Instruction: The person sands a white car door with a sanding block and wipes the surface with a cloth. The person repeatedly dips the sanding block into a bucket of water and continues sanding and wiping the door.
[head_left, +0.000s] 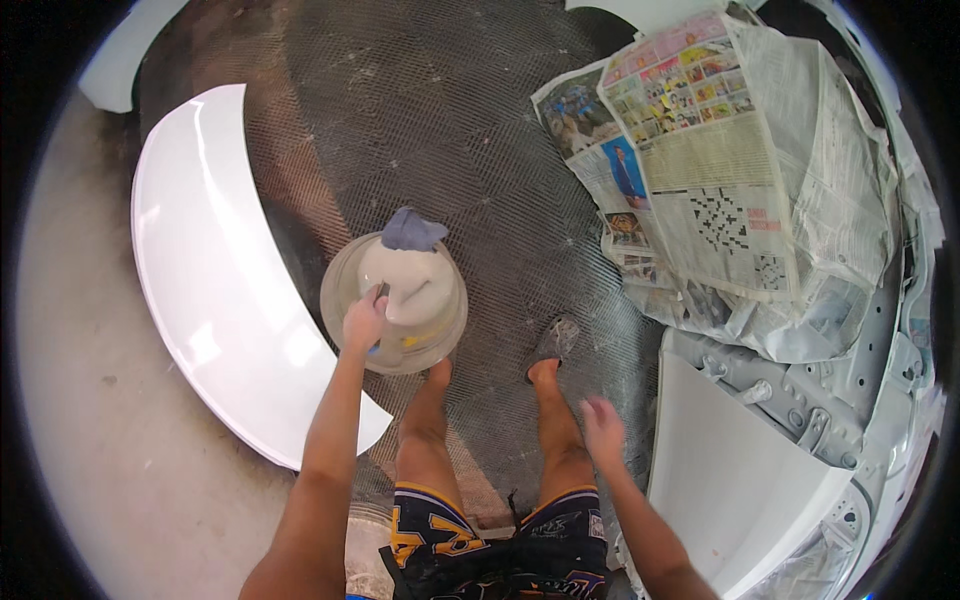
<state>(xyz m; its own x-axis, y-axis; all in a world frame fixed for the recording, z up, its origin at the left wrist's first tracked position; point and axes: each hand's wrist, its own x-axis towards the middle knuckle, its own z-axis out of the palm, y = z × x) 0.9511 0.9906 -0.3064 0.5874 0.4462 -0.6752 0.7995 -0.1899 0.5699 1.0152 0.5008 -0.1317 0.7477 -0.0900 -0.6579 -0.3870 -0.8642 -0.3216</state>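
My left hand (364, 322) is over the near left side of a round, pale tub (455, 318). Its fingers are closed around something small and dark that I cannot make out. A smaller white rounded vessel (405, 268) sits within the tub's rim, and a crumpled grey-blue cloth (413, 230) lies over its far edge. A yellow patch shows low on the tub's near side. Away to the right, my right hand (602, 432) hangs above the floor beside my leg, touching nothing visible. Motion blurs its fingers, so their hold is unclear.
A long, curved, glossy white panel (215, 250) stands left of the tub. On the right, newspaper sheets (715, 170) cover part of a car body, with a pale grey panel (730, 480) nearer me. Dark ribbed matting (440, 110) covers the floor. My slippered foot (550, 345) is right of the tub.
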